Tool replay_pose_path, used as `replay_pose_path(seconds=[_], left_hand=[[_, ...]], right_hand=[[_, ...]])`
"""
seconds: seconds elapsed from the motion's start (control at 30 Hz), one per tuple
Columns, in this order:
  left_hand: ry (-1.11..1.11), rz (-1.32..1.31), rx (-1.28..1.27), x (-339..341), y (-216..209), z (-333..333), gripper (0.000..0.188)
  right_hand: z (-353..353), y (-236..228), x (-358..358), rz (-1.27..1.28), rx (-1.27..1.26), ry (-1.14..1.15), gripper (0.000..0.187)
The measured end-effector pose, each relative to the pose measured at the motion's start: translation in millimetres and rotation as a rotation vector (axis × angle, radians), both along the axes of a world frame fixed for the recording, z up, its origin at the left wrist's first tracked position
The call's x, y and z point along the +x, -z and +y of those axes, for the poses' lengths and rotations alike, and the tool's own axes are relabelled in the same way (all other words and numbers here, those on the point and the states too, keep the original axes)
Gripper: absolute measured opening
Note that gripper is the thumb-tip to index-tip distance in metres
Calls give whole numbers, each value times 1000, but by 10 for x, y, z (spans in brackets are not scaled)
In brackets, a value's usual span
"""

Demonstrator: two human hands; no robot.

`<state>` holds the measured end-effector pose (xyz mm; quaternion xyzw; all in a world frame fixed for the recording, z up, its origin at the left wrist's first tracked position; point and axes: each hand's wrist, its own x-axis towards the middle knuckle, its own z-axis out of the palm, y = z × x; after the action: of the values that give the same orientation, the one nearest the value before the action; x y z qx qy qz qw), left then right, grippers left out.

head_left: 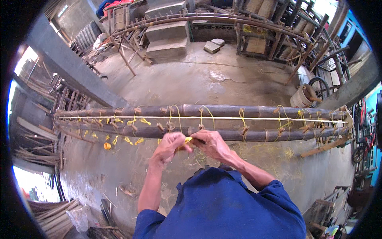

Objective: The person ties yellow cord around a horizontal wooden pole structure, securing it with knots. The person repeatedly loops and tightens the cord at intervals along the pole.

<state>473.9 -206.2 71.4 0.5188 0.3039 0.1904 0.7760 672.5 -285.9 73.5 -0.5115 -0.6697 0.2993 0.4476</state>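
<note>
Two long dark bamboo poles, the far pole (223, 110) and the near pole (149, 131), run across in front of me with short wooden pegs (160, 127) set in them. A thin pale strip (230, 118) stretches lengthwise between them. At the near pole, my left hand (172, 147) is closed, pinching a small yellow cord bundle (188, 140). My right hand (211, 144) meets it there, its fingers closed on the same cord and partly hidden. Yellow cord loops (243, 118) wrap the poles, and several knotted yellow bundles (139, 141) hang along the left part.
A yellow-orange ring-shaped roll (107, 146) is at the left below the near pole. Grey concrete pillars (75, 59) slant down on both sides. Farther off stand another bamboo rack (199, 18), concrete steps (167, 40), blocks (211, 47) and a whitish bucket (301, 96).
</note>
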Motion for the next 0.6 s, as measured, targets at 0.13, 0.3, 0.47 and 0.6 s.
replay_pose_path(seconds=[0.13,0.3,0.47,0.6], left_hand=[[-315,-36,545,80,-218,31,58],[174,254,593,66,-207,-64,68],[121,259,38,16,16,-270,20],[12,563,491,-11,204,-439,18]], right_hand=[[-49,-37,-7,-97,-27,51,15],[-22,-78,-132,76,-165,33,15],[41,-82,-121,93,-211,12,19],[11,28,-125,-53,-25,-133,38]])
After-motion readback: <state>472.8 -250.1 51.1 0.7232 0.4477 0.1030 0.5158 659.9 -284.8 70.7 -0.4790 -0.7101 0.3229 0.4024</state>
